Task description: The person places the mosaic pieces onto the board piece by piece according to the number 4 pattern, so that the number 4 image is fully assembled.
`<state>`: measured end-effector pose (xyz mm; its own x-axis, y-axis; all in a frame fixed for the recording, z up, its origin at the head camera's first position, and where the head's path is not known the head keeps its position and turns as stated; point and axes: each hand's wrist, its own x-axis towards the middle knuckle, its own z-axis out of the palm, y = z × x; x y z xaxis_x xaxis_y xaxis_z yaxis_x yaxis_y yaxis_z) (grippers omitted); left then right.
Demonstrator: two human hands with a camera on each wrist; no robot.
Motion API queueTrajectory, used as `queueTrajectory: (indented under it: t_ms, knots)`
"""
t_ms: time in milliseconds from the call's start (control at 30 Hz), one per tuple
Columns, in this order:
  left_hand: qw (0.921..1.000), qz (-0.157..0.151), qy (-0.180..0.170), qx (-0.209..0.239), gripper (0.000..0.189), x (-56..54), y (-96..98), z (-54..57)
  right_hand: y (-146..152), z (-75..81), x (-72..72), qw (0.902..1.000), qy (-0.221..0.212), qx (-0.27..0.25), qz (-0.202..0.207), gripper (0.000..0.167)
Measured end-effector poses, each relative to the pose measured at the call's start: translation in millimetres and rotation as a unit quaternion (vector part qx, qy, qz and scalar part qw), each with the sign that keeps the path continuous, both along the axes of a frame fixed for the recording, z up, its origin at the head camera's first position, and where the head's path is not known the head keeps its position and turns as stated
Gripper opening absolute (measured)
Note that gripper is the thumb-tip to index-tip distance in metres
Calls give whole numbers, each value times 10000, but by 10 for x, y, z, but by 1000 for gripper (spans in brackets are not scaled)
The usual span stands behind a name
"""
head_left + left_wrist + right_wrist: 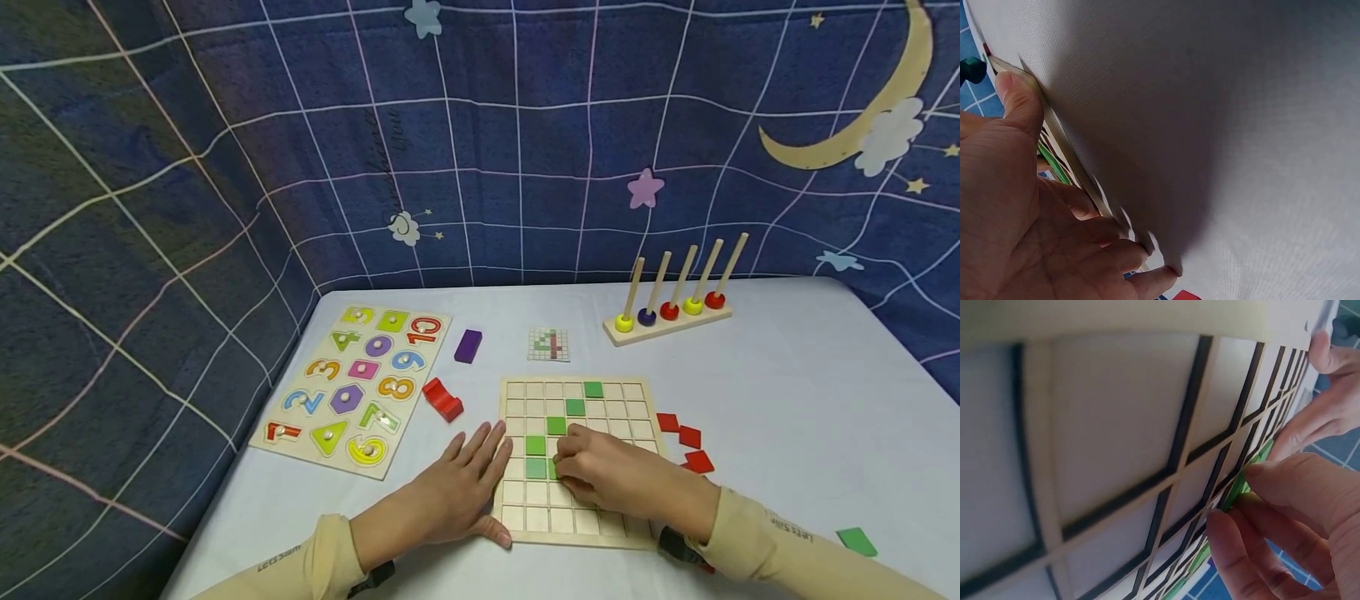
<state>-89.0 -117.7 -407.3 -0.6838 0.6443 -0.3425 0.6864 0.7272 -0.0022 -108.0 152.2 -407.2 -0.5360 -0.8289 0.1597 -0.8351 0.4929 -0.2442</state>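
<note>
Five green tiles [536, 446] are set in the board [560, 521] — another tile [1235, 492] is pinched by the right grip [615, 472], left grip [467, 485] spread; red tiles [690, 437] unplaced.

Downward head view, close-up wrist views, board [561, 518] in all.

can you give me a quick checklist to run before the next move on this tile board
1. Board steadied: ok, left grip touches its left edge.
2. Green tile at right grip seated flat: cannot tell, partly hidden.
3. Pattern card in view: ok, beyond the board.
4. Loose green tile in view: ok, right of the board.
5. Red tiles set in cells: not ok, those visible lie beside the board.
</note>
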Motion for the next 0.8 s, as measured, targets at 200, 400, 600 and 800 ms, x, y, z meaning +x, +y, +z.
queueTrajectory:
  t_ms: [200, 400, 600, 800]
  knots:
    - [10000, 8, 30, 22, 115, 1, -9, 5, -24, 31, 17, 9998, 77, 173, -12, 6]
    - [10000, -19, 27, 41, 114, 0, -14, 5, 7, 25, 6, 9997, -145, -186, -1, 6]
    - [10000, -38, 5, 21, 116, -1, 8, 3, 175, 43, 53, 9976, -366, -557, -182, 9]
    - [10000, 42, -58, 45, 117, 0, 7, 10, 459, 127, 149, 9957, -512, -511, -578, 16]
